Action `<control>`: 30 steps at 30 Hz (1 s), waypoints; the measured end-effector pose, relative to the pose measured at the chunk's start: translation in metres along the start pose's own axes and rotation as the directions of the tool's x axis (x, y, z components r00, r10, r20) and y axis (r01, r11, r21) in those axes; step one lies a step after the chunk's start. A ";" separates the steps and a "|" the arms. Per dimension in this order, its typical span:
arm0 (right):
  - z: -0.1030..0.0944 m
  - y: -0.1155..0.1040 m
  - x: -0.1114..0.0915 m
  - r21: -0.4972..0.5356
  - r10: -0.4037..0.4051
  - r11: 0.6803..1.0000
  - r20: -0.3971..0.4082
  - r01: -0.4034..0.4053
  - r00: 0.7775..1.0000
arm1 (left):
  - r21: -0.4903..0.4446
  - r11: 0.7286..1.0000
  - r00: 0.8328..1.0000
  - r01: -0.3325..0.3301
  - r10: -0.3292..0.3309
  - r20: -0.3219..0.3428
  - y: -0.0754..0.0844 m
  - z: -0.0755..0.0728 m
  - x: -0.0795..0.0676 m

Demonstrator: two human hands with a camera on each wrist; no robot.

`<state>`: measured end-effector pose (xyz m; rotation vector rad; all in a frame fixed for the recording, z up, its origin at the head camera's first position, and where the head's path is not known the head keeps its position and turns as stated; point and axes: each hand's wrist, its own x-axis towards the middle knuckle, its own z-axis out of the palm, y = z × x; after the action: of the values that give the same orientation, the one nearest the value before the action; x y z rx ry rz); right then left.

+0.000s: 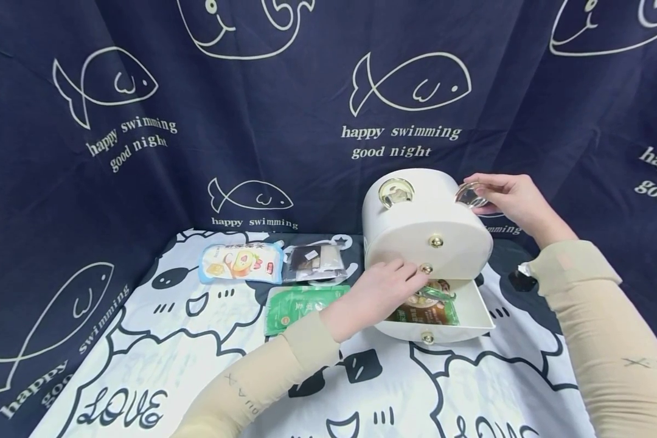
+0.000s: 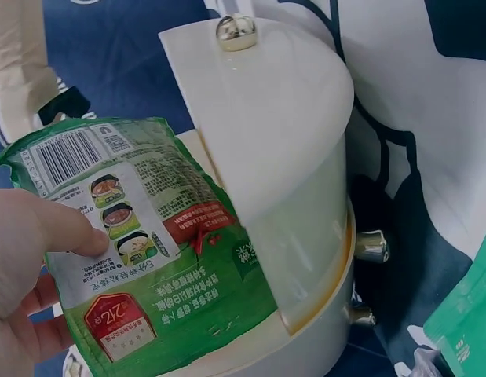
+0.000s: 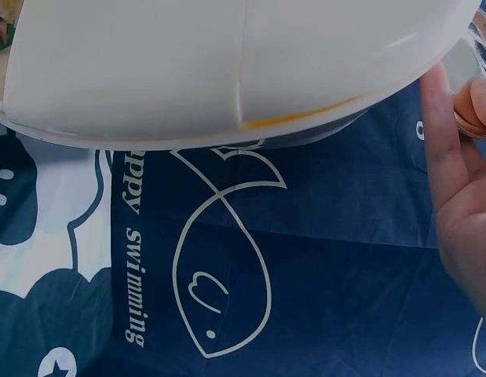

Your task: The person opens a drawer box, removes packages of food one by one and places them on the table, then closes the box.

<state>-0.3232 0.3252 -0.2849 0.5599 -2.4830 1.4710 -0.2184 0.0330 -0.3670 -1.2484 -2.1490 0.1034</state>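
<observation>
A white rounded drawer box [image 1: 428, 234] stands on the table with its bottom drawer [image 1: 484, 310] pulled out. My left hand [image 1: 385, 289] is over that drawer, fingertips close to the middle knob. In the left wrist view it holds a green food pouch [image 2: 172, 243], thumb on the printed back with the barcode and the other fingers behind. A pouch with a food picture [image 1: 429, 304] shows inside the drawer in the head view. My right hand [image 1: 511, 198] grips the shiny round ear [image 1: 471, 196] at the box's top right; in the right wrist view this hand [image 3: 462, 188] is partly cut off.
Left of the box lie a blue and white pouch [image 1: 241, 263], a dark clear-wrapped packet [image 1: 314, 263] and a green packet [image 1: 298, 306]. A patterned white cloth [image 1: 186, 359] covers the table, and a dark blue curtain [image 1: 285, 134] hangs behind it.
</observation>
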 end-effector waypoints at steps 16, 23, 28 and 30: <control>0.002 -0.001 -0.002 0.001 0.003 1.000 -0.010 -0.003 1.000 | -0.075 0.997 0.991 0.003 -0.013 -0.130 -0.004 -0.013 -0.015; 0.002 -0.003 -0.003 -0.024 0.019 1.000 -0.011 -0.019 1.000 | -0.111 0.994 0.988 0.018 -0.035 -0.149 -0.003 -0.021 -0.023; 0.000 -0.001 -0.003 -0.033 0.026 0.999 -0.010 -0.026 1.000 | -0.111 0.993 0.986 0.041 -0.058 -0.156 -0.005 -0.028 -0.030; 0.000 -0.001 -0.003 -0.042 0.031 0.999 -0.006 -0.031 1.000 | -0.096 0.994 0.984 0.048 -0.063 -0.167 -0.007 -0.030 -0.033</control>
<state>-0.3200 0.3254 -0.2851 0.5117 -2.5228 1.4256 -0.1957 -0.0048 -0.3571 -1.2017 -2.0584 -0.1224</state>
